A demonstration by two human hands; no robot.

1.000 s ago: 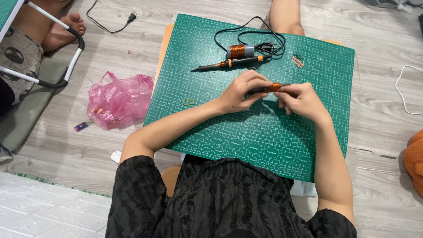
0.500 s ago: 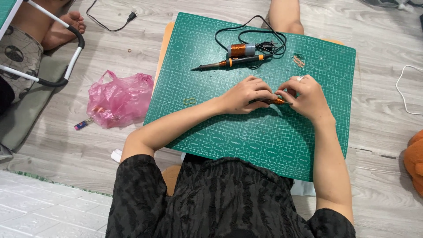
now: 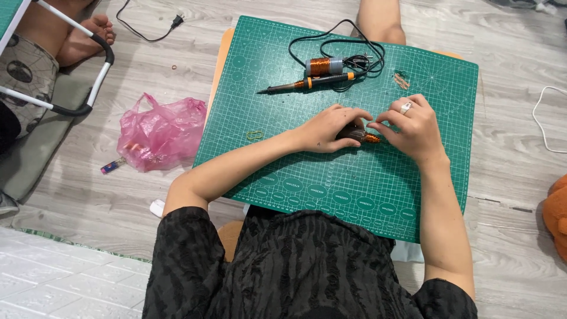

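Note:
A green cutting mat (image 3: 354, 183) lies over my lap. Near its middle, my left hand (image 3: 328, 127) grips a small dark piece wound with copper wire (image 3: 363, 137). My right hand (image 3: 413, 127), with a ring on one finger, pinches at the copper-wound end of that same piece, fingertips touching my left hand's. A soldering iron (image 3: 307, 84) with an orange collar lies at the back of the mat beside a spool of copper wire (image 3: 323, 65) and a coiled black cord (image 3: 354, 56).
A pink plastic bag (image 3: 159, 133) sits on the wooden floor left of the mat. Another person's bare feet (image 3: 88, 35) and a white-framed chair (image 3: 77, 71) are at the top left. A white cable (image 3: 546, 124) and an orange plush thing (image 3: 555, 215) lie at the right.
Both hands have lowered the copper-wound piece down onto the mat and drawn closer together around it. The tools at the back of the mat have not moved.

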